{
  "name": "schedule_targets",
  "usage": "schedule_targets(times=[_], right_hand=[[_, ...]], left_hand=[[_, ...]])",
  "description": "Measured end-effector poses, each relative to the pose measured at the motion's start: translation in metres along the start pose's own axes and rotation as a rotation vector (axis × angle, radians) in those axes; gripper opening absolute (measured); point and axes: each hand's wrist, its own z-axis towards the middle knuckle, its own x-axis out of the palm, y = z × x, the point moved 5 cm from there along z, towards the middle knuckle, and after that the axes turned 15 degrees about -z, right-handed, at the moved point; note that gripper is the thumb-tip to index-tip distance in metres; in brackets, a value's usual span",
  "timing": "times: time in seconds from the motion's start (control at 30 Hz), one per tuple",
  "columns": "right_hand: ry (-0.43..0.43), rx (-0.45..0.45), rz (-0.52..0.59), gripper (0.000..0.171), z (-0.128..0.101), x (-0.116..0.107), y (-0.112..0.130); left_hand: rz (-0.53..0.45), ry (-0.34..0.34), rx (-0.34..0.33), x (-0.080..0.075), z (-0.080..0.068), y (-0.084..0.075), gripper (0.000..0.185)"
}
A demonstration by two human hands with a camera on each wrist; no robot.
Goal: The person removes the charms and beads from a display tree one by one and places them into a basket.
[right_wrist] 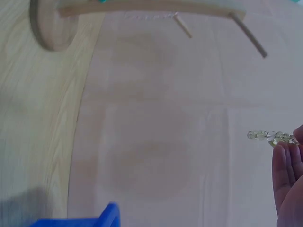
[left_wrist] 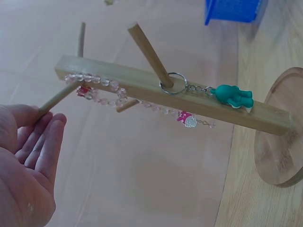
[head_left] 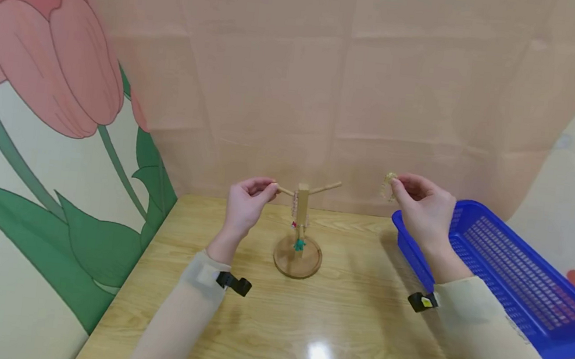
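A wooden peg stand [head_left: 302, 207] with a round base stands on the table. My left hand [head_left: 249, 202] pinches the end of its left upper peg [left_wrist: 60, 98] between thumb and fingers. On that peg hangs a pink beaded bracelet [left_wrist: 105, 84]. A keyring with a teal figure [left_wrist: 234, 96] hangs from a lower peg, and a beaded strand with a pink and white charm [left_wrist: 187, 118] hangs behind the post. To the right of the stand, my right hand [head_left: 425, 208] holds a pale yellow beaded bracelet [head_left: 388, 186] in the air by thumb and fingertips. The right upper peg [head_left: 326, 188] is bare.
A blue plastic basket [head_left: 561, 302] stands at the right of the table, under and beside my right forearm. A pinkish cloth backdrop [head_left: 276, 85] hangs behind the table [head_left: 271, 330]. Walls with painted flowers flank both sides.
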Motion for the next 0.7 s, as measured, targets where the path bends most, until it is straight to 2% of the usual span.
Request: schedule_targets(times=[0.53,0.7], right_hand=[[0.098,0.038,-0.083,0.027,0.002,-0.025,-0.043],[0.118,0.057,-0.129,0.031,0.004,-0.034,-0.059]], left_hand=[[0.008,0.01,-0.004,0.001,0.0,0.001,0.024],[0.006,0.003,0.0,-0.001,-0.001,0.001,0.019]])
